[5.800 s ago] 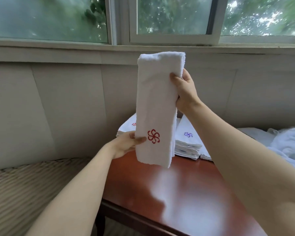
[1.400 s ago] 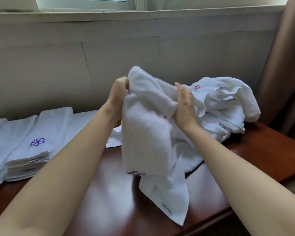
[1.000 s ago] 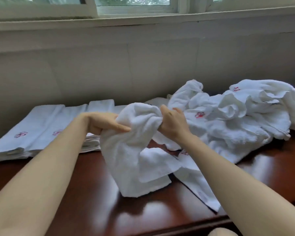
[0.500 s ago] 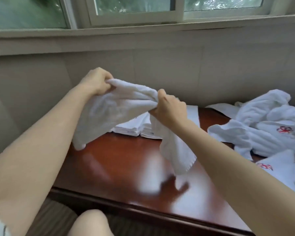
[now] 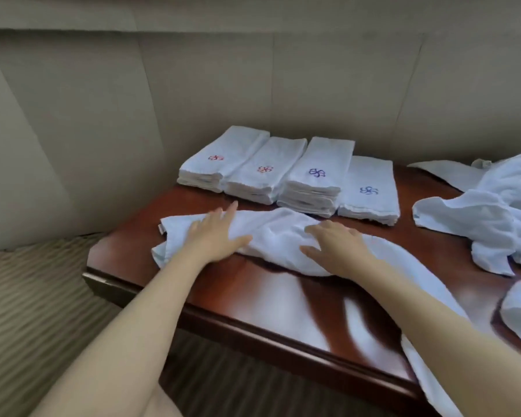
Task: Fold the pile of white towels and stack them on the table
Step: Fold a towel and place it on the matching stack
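You are pressing both palms down on a rumpled white towel (image 5: 277,236) lying across the near part of the desk (image 5: 253,302). Your left hand (image 5: 215,236) is resting flat near its left end and your right hand (image 5: 339,246) is lying on the middle, fingers (image 5: 318,230) of both hands spread wide and straight, gripping nothing. The towel's right end is trailing past the front edge of the desk, under your right forearm. Behind it, four folded stacks (image 5: 286,173) are sitting in a row against the wall, and the unfolded pile (image 5: 500,212) is heaped at the right.

The risk, as I judge it, is that overhanging end: its weight may be dragging the cloth off the polished wood once you are lifting your palms. The bunched creases between your hands may be getting locked into the fold if you are not smoothing them outward first. Sweeping too far back could also be nudging the nearest stacks out of line.
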